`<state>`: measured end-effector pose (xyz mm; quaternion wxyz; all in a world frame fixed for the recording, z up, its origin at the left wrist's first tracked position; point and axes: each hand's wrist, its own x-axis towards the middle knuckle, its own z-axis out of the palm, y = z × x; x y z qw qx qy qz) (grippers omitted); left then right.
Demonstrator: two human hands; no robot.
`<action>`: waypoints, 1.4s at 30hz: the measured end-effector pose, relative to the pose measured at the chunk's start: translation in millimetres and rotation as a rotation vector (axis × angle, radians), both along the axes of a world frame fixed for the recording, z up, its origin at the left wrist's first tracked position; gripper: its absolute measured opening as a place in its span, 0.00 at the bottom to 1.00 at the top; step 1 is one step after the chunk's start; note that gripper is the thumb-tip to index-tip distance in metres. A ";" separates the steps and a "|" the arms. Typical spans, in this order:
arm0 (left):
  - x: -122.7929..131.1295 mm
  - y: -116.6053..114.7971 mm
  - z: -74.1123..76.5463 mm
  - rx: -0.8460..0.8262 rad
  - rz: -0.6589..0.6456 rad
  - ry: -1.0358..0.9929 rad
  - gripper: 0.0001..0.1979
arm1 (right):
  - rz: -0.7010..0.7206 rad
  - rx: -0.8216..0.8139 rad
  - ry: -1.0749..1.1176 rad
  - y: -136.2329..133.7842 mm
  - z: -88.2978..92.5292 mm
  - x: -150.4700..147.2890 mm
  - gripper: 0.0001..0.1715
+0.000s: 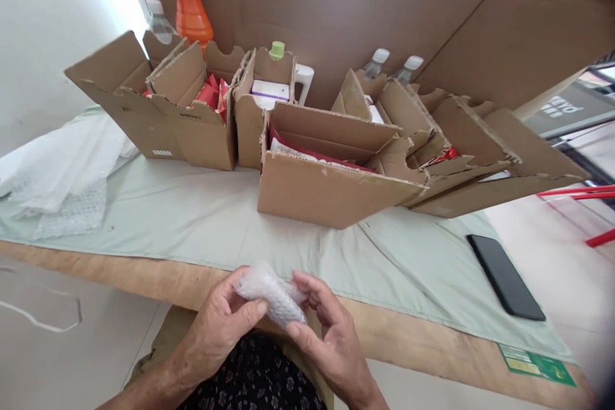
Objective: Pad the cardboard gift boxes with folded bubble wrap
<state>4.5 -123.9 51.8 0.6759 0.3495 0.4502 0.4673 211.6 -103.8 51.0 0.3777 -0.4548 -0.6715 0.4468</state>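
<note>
A small bundle wrapped in bubble wrap (271, 295) is held between my two hands, just off the table's near edge. My left hand (223, 317) grips its left end, thumb on top. At the right end, my right hand (327, 327) has its thumb on the near side and curled fingers on the far side. What lies inside the wrap cannot be made out. Beyond my hands, an open cardboard box (331, 189) stands on the pale green cloth (206, 211), with red and white packaging inside.
More open cardboard boxes (206, 134) line the back, several holding packets. An orange bottle (192, 13) and clear bottles (377, 64) stand behind them. Loose bubble wrap sheets (72, 173) lie at left. A black phone (504, 275) lies at right near a green card (535, 364).
</note>
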 end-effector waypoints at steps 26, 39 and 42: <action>-5.3 180.4 107.0 1.237 0.106 1.414 0.20 | 0.143 0.774 -1.220 236.9 169.6 33.7 0.10; -5.4 181.4 105.7 1.211 0.048 1.337 0.03 | 0.541 0.448 -1.479 265.0 168.4 -11.3 0.13; -5.3 181.6 105.4 1.205 0.054 1.341 0.04 | 0.595 0.509 -1.416 268.1 166.5 -17.7 0.15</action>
